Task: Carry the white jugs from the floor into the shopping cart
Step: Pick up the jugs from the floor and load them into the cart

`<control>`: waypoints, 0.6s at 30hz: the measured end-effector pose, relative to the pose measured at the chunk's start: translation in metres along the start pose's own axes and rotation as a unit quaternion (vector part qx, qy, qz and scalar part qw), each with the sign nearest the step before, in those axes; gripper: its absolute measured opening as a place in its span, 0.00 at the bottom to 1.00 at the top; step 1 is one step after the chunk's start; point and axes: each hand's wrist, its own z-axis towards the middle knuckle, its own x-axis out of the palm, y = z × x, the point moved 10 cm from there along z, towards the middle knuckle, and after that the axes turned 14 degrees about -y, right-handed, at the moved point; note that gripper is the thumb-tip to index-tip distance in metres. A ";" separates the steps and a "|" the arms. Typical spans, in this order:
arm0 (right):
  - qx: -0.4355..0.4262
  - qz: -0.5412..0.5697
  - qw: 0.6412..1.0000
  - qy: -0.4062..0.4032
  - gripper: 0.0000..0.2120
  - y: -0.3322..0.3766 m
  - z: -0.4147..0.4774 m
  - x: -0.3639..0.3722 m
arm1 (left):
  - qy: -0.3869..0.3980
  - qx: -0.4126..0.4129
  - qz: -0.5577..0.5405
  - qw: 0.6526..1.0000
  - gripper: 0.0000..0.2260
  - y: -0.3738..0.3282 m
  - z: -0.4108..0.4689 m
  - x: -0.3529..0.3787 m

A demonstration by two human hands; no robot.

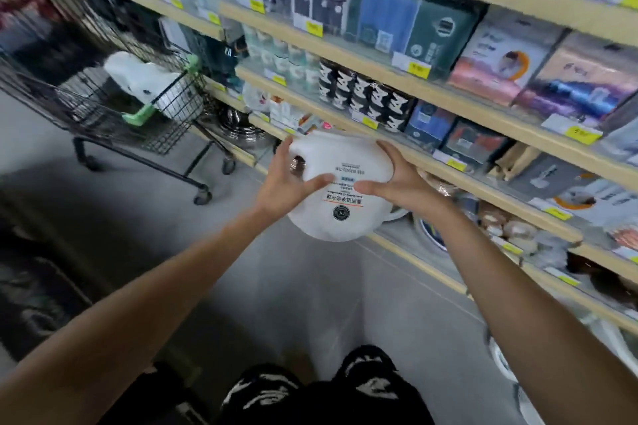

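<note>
I hold a white jug (345,214) with a printed label out in front of me at about waist height, above the grey floor. My left hand (288,179) grips its left side, fingers curled round it near the handle hole. My right hand (397,179) grips its right side, thumb across the label. The black wire shopping cart (114,114) with green corner guards stands ahead to the left, apart from the jug. Another white jug (138,78) lies inside the cart's basket.
Wooden store shelves (414,83) packed with boxed goods, cups and yellow price tags run along the right side, close to my right arm. Grey floor (293,304) stretches between me and the cart. Dark items sit low at the left edge.
</note>
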 end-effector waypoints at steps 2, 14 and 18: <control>-0.008 0.005 1.000 0.015 0.42 0.016 0.018 0.034 | -0.018 -0.023 -0.010 1.000 0.51 0.014 0.018 -0.031; -0.032 0.023 0.991 0.126 0.38 0.084 0.197 0.235 | -0.083 -0.060 0.073 0.992 0.47 0.071 0.195 -0.189; -0.030 0.049 0.987 0.153 0.35 0.122 0.269 0.302 | -0.108 -0.095 0.070 0.987 0.46 0.084 0.271 -0.245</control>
